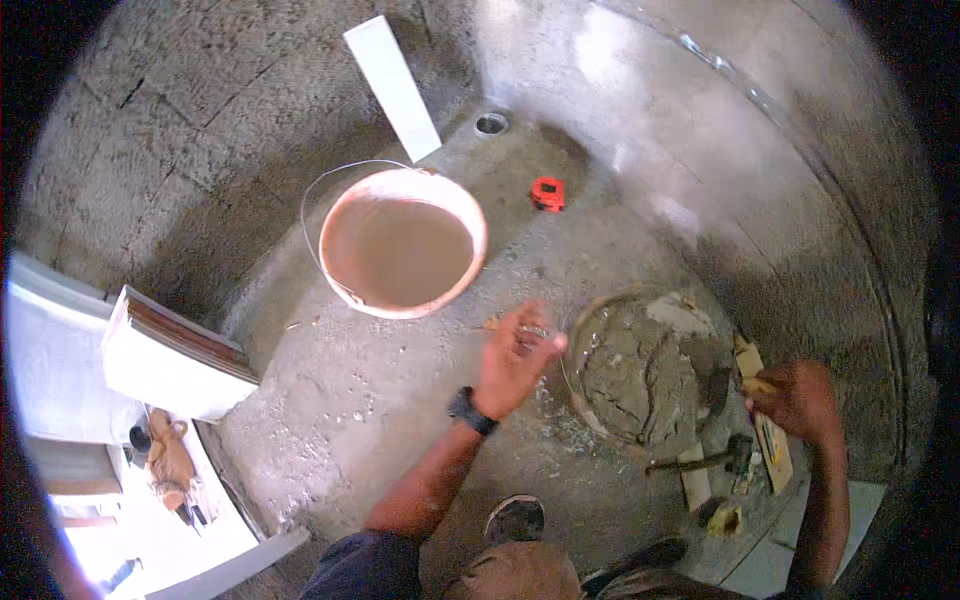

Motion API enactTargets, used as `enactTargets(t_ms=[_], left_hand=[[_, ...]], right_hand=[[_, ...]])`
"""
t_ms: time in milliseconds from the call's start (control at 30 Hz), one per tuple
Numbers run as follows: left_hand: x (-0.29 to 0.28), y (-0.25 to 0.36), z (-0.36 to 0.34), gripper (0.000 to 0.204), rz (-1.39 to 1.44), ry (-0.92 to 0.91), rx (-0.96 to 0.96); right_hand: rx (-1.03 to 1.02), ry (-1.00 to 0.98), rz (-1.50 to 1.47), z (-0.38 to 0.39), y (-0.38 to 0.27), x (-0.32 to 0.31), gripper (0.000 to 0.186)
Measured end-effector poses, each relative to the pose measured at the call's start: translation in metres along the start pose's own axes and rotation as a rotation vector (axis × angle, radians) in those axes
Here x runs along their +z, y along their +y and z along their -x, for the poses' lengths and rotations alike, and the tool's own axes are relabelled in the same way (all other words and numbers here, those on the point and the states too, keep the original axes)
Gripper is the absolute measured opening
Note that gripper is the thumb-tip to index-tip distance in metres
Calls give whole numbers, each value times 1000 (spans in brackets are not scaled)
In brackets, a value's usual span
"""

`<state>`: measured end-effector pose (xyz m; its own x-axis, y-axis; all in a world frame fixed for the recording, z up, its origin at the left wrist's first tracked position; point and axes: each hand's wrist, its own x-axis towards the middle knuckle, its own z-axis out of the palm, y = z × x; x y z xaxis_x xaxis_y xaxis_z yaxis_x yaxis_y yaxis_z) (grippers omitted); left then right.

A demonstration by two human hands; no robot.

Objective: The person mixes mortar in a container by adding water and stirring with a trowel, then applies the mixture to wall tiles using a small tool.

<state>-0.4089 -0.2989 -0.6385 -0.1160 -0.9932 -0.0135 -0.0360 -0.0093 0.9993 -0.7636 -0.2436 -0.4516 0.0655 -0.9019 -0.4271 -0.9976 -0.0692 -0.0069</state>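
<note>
My left hand (515, 355) is motion-blurred above the floor, left of a round pan of grey mortar (625, 370); small objects by its fingers are hard to make out. My right hand (800, 400) grips the wooden handle (757, 388) of a tool, likely a trowel, at the pan's right side, its dark end against the mortar. A hammer (735, 455) and pale wooden pieces (695, 480) lie just below the pan. Left of the pan stands a pinkish bucket (340, 250) of muddy water, with a wire handle.
A red tape measure (548, 195), white tile strip (390, 85) and drain pipe (491, 124) are at the back. Stacked tiles (160, 360) stand beside the left doorway, near a brown bag (167, 455). Curved rough walls (150, 120) enclose the floor. My shoe (515, 520) shows below.
</note>
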Motion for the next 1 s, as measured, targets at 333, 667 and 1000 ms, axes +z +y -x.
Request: enactTargets(t_ms=[333,667,1000], left_hand=[[60,-28,-15,60,87,3,-99],[53,-58,-5,53,97,-13,-188],[52,-49,-4,47,102,37,-48]], right_hand=[[164,-39,176,38,-54,27,38],[175,27,427,78,-90,-41,34],[12,-164,322,30,-88,-91,31]])
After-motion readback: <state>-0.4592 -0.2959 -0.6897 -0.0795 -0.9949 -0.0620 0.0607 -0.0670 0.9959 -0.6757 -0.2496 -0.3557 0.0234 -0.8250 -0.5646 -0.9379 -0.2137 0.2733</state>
